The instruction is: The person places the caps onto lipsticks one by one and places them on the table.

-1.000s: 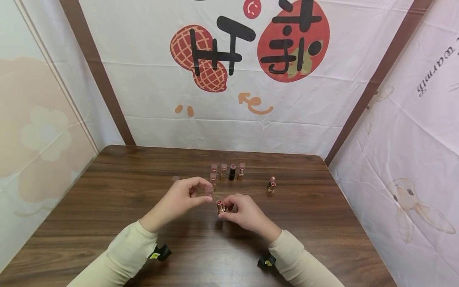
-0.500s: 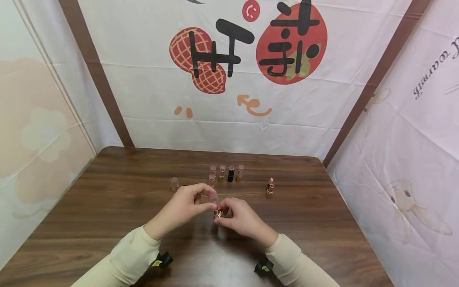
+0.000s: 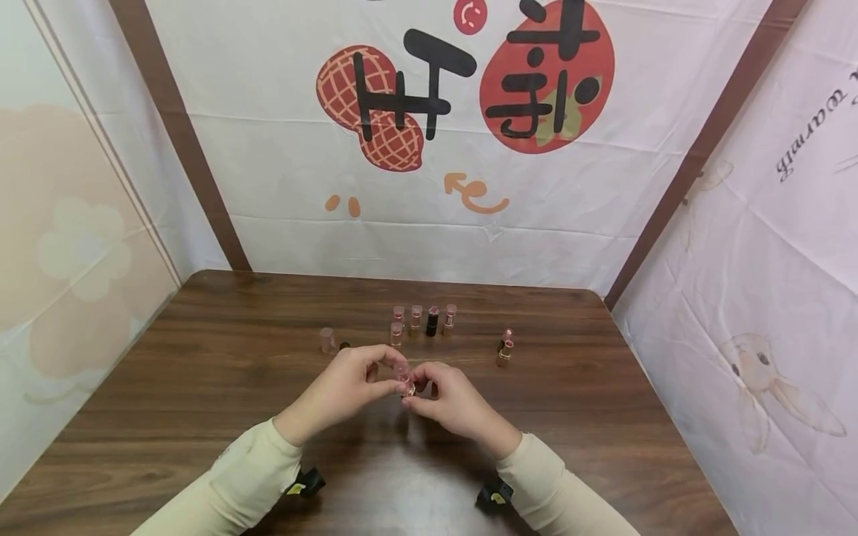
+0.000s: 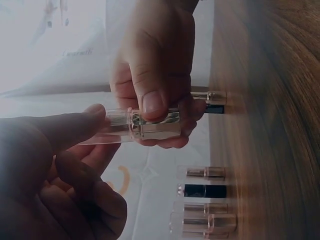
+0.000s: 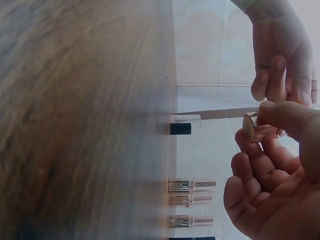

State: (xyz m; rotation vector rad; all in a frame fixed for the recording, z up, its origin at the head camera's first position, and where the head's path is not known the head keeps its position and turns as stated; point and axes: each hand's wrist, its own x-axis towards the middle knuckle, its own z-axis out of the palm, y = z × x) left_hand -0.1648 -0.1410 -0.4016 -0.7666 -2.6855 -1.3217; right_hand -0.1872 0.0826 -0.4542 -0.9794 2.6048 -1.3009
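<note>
My left hand (image 3: 345, 387) pinches a clear lipstick cap (image 4: 116, 134) between thumb and fingers. My right hand (image 3: 456, 402) holds the gold base of a lipstick (image 4: 162, 131) with its thumb pressed on the side. The cap sits over the lipstick's upper end, its rim at the gold collar in the left wrist view; whether it is fully seated I cannot tell. Both hands are raised above the table, meeting at its middle. In the right wrist view the gold base (image 5: 252, 127) shows its bottom end, while the fingers hide much of the rest.
Several capped lipsticks (image 3: 396, 335) and a black lipstick (image 3: 432, 321) stand upright beyond the hands on the wooden table (image 3: 576, 432). Two uncapped lipsticks (image 3: 506, 354) stand to the right. A loose clear cap (image 3: 327, 340) and a small black cap (image 3: 345, 345) stand to the left.
A second ago the clear cap was apart from the lipstick, up and to its left. The hands have come together, and the cap is now over the lipstick's top.
</note>
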